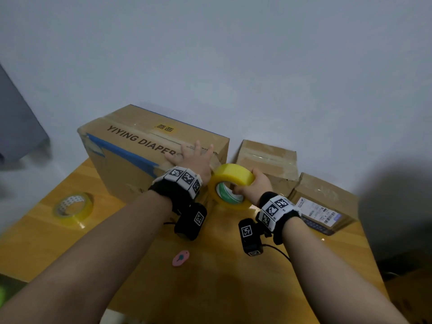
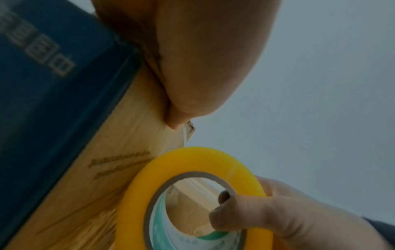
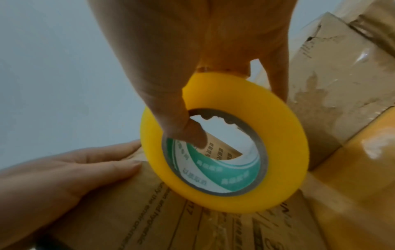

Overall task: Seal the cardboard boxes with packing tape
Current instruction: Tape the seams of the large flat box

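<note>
A large cardboard box [image 1: 131, 150] printed "YIYING DIAPER" with a blue stripe stands on the wooden table [image 1: 210, 277]. My left hand [image 1: 194, 157] lies flat on its top near the right end, fingers spread and straight; it also shows flat on the box in the right wrist view [image 3: 70, 169]. My right hand [image 1: 253, 183] grips a thick yellow roll of packing tape [image 1: 230, 183], thumb hooked through its core, held against the box's right end. The roll [image 3: 224, 152] fills the right wrist view, and the left wrist view shows the roll [image 2: 192, 194] beside the box side [image 2: 128, 152].
Two smaller taped cardboard boxes stand to the right, one [image 1: 268, 160] at the back and one [image 1: 325, 202] with a shipping label. A second, clear tape roll [image 1: 72, 206] lies at the table's left. A small pink cutter [image 1: 180, 257] lies between my forearms.
</note>
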